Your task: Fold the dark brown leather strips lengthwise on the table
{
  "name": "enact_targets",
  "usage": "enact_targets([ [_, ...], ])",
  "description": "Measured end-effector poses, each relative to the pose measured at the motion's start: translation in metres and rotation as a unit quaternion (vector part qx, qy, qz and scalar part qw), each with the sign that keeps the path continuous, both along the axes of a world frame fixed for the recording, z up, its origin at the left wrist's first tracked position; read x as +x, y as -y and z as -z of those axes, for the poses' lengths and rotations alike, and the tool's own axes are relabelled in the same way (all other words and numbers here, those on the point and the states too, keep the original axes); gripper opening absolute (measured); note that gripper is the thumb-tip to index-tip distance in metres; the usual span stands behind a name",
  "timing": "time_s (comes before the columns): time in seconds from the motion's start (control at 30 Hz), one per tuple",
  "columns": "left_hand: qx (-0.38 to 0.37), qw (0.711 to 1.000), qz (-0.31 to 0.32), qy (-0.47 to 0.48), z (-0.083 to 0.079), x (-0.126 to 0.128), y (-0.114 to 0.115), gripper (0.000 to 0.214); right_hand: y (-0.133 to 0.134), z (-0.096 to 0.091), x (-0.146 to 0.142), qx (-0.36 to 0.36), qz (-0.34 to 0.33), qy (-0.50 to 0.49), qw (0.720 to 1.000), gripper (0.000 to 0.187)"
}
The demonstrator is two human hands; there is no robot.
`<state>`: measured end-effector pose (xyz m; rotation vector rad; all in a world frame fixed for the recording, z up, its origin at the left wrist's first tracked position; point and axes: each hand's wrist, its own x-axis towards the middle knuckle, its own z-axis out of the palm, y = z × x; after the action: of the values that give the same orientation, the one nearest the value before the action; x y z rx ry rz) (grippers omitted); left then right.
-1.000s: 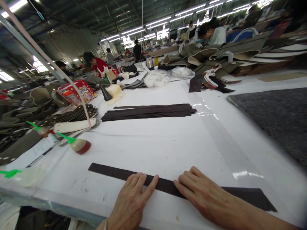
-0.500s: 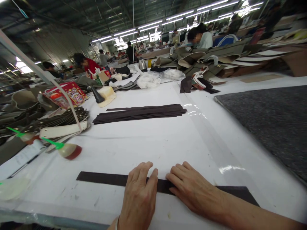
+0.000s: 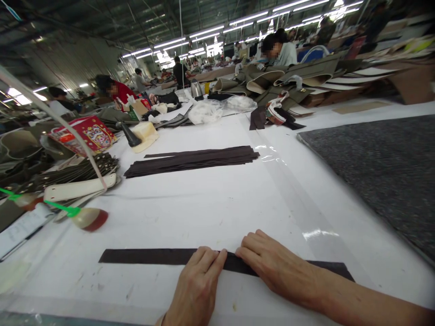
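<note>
Both hands lie flat on a long dark strip (image 3: 146,256) that runs across the lower part of the frame on the white counter (image 3: 204,203). The left hand (image 3: 199,283) comes up from the bottom edge, fingers together and stretched out, their tips on the strip at lower centre. The right hand (image 3: 272,265) reaches in from the lower right and covers the strip just beside the left, so the two sets of fingertips almost touch. Neither grip is closed on anything: both are open palms bearing down, with nothing pinched.

The strip's left half lies bare and straight toward the lower left, and its right end shows past the right forearm.

The work looks like pressing the strip flat against the counter. It would go best with even pressure through the flats of the fingers rather than the tips, moving from the middle out toward each end so that no ripple gets trapped. Any sideways drag could bow the strip, so the push should go straight down and along its length.

A tipped bottle with a green nozzle (image 3: 86,218) lies at middle left. Whether there is adhesive under the strip cannot be told. A stack of similar strips (image 3: 190,159) sits well apart at mid-frame, and a grey mat (image 3: 380,167) fills the right side
</note>
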<state>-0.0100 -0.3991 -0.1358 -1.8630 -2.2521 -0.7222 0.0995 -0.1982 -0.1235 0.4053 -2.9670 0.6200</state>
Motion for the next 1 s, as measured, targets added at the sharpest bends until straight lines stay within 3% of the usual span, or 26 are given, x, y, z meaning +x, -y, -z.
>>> enact_targets([
  [0.3,-0.059,0.998,0.007,-0.001,0.003,-0.003,0.001,0.044,-0.005,0.003,0.001,0.029,-0.017,-0.025,0.999,0.014],
  [0.5,-0.068,0.997,0.016,-0.027,0.004,-0.002,0.003,0.045,-0.011,0.004,0.006,0.084,-0.050,-0.073,0.992,0.015],
  [0.87,-0.104,0.990,0.013,-0.099,-0.005,0.000,-0.005,0.057,-0.020,-0.005,0.017,0.125,-0.060,-0.087,0.987,0.019],
  [1.0,-0.068,0.988,0.011,-0.141,-0.001,0.000,-0.005,0.055,-0.024,-0.005,0.023,0.136,-0.055,-0.090,0.985,0.018],
])
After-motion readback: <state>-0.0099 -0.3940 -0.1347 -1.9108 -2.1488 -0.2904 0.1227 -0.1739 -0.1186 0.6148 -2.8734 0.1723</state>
